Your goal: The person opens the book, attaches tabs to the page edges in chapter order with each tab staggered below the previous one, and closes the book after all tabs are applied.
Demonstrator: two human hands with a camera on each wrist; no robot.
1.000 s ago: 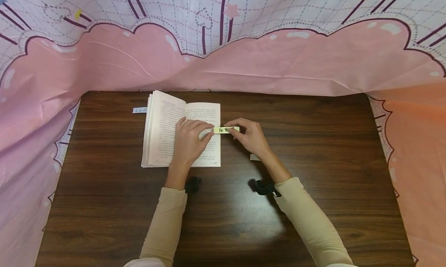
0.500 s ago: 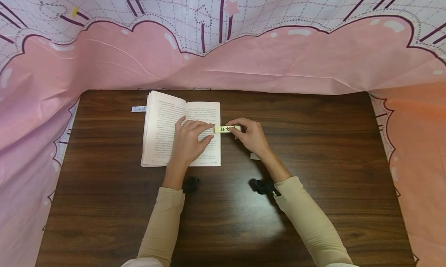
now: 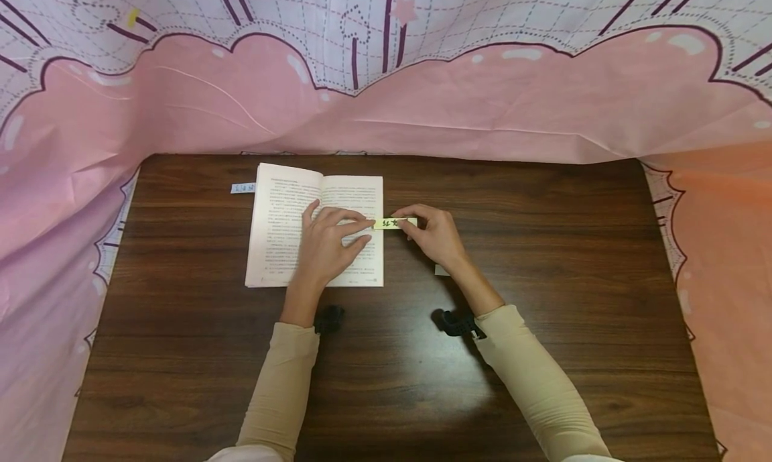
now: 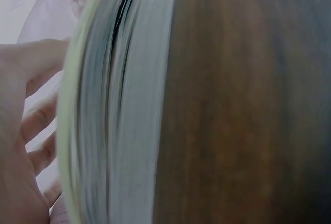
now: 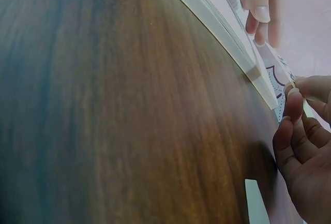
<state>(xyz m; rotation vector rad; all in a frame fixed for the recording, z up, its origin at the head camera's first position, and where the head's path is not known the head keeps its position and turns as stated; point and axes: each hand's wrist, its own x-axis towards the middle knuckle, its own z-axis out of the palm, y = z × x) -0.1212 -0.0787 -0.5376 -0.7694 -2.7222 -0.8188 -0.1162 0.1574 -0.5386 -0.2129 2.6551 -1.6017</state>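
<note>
An open book [image 3: 283,234] with printed pages lies on the left half of the table. My left hand [image 3: 326,244] rests on its right-hand page, the index fingertip touching the near end of a yellow paper strip with dark handwriting [image 3: 387,224]. The left thumb is apart from the strip. Between thumb and fingers, my right hand [image 3: 437,235] pinches the strip, which overlaps the book's right edge. In the right wrist view, the right hand [image 5: 307,141] holds the strip above the table. The left wrist view shows the left hand [image 4: 20,131] beside the book's page edges [image 4: 139,105].
A pale blue strip with writing [image 3: 243,188] sticks out past the book's left edge. Another pale strip [image 5: 256,200] lies on the dark wooden table [image 3: 543,247], partly under the right wrist. A pink patterned curtain [image 3: 482,113] borders the table.
My left thumb has come away from the yellow strip and the index finger has straightened onto its end. The right hand keeps its pinch. The left-hand pages have settled flatter.
</note>
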